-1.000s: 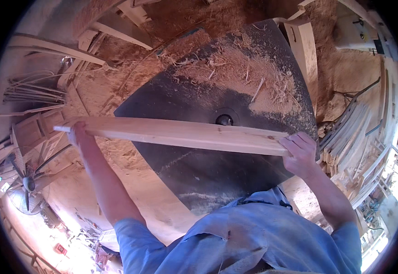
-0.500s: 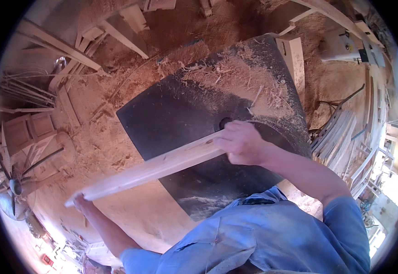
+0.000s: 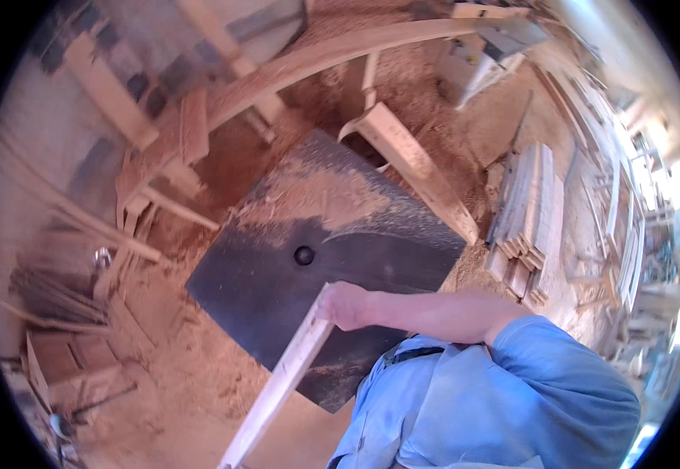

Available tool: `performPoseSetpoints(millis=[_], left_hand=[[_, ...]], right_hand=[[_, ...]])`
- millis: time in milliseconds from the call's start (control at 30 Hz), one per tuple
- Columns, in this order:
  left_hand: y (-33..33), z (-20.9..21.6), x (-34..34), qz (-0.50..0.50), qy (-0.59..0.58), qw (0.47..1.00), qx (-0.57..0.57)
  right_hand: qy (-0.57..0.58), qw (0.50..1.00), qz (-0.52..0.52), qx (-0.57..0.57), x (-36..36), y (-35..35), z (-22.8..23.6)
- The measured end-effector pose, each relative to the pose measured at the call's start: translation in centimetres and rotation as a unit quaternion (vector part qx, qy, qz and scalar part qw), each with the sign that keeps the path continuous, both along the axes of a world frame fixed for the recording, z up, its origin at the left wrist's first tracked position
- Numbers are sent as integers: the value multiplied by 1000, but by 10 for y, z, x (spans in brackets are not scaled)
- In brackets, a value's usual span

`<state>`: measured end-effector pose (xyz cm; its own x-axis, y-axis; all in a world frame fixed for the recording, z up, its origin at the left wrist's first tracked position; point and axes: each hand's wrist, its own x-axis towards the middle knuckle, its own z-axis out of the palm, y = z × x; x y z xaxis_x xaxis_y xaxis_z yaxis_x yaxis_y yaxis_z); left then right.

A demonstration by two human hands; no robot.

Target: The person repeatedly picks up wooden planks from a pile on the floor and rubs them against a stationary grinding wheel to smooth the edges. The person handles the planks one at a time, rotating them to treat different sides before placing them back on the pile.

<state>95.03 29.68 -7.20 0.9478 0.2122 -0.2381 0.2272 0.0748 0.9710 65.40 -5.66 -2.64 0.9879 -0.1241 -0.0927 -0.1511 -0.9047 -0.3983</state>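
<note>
A long, pale wooden board [image 3: 281, 383] slants from the middle of the view down to the lower edge. My right hand [image 3: 345, 306] is closed around its upper end, over the near part of a dark, flat machine table [image 3: 250, 293]. A round dark fitting [image 3: 304, 255] is set in the tabletop, beyond the board's upper end and apart from it. My left hand is out of view, and the board's lower end runs to the picture's edge.
Sawdust [image 3: 316, 195] covers the table's far part. A wooden box-like piece [image 3: 414, 168] stands at its far right edge. Stacked planks [image 3: 523, 219] lie further right, a long curved beam [image 3: 340, 51] spans the back, and a wooden cabinet [image 3: 74, 363] stands at the left.
The board has been drawn back from the round fitting and swung steeper, its lower end now at the bottom edge. My right hand moved nearer my body; my left hand left the view.
</note>
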Motion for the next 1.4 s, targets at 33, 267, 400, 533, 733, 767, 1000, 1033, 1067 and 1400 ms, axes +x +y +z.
performPoseSetpoints(millis=[33, 267, 400, 533, 733, 767, 1000, 1033, 1067, 1400], left_hand=[[-10, 7, -12, -13, -8, 1000, -3], [-61, 51, -87, -116, -54, 991, -29], [-89, 66, -155, -199, -72, 976, -51], [-123, 90, -220, -296, -93, 948, -70], [-177, 125, -346, -438, -88, 888, -107], [-185, 133, -372, -459, -86, 877, -115], [-272, 149, -519, -655, -63, 739, -146], [-292, 144, -523, -720, -70, 669, -171], [-298, 147, -563, -725, -14, 664, -182], [-242, 55, -994, -829, 339, 393, -205]], right_hand=[[-15, 1000, -14, -6, -27, 6, 0], [-82, 975, -206, 0, -230, 65, 12], [-137, 927, -349, -9, -372, 116, 0], [-133, 801, -582, 42, -483, 203, -3], [-65, 597, -777, 190, -608, 343, 49], [-71, 564, -787, 241, -628, 366, 54], [-584, 10, -704, 405, -703, 519, -31], [-612, -79, -682, 392, -706, 525, -29], [-589, -86, -704, 388, -714, 534, -31], [-618, -224, -740, 142, -790, 605, -63]])
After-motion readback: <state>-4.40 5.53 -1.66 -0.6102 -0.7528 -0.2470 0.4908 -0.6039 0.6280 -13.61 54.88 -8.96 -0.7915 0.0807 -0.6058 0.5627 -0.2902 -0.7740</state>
